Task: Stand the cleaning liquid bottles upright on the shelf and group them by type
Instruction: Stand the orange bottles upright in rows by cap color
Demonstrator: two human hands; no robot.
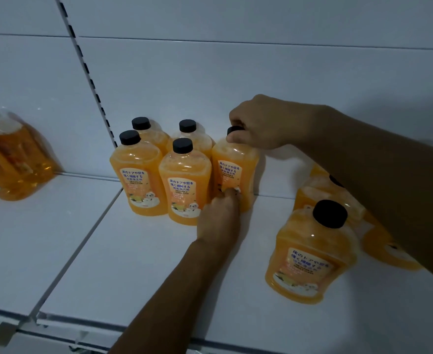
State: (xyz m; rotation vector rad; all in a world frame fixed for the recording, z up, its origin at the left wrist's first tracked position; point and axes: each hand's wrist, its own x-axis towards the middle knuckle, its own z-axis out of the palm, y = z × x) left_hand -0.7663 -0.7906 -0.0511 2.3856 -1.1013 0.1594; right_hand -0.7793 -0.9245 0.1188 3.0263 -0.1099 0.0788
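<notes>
Several orange cleaning liquid bottles with black caps stand upright in a cluster at the back of the white shelf point(138, 264). Rightmost in that cluster is a bottle point(232, 169) held by both hands. My right hand point(258, 123) is closed over its cap from above. My left hand point(220, 218) presses against its lower front, fingers on the label. To the right another orange bottle point(309, 254) stands alone near the front. Behind it more orange bottles point(320, 192) lie partly hidden under my right forearm.
On the neighbouring shelf section at the far left lies a plastic-wrapped pack of orange bottles point(13, 159). A slotted upright rail point(87, 72) divides the white back wall. The shelf's front edge point(159, 328) runs along the bottom.
</notes>
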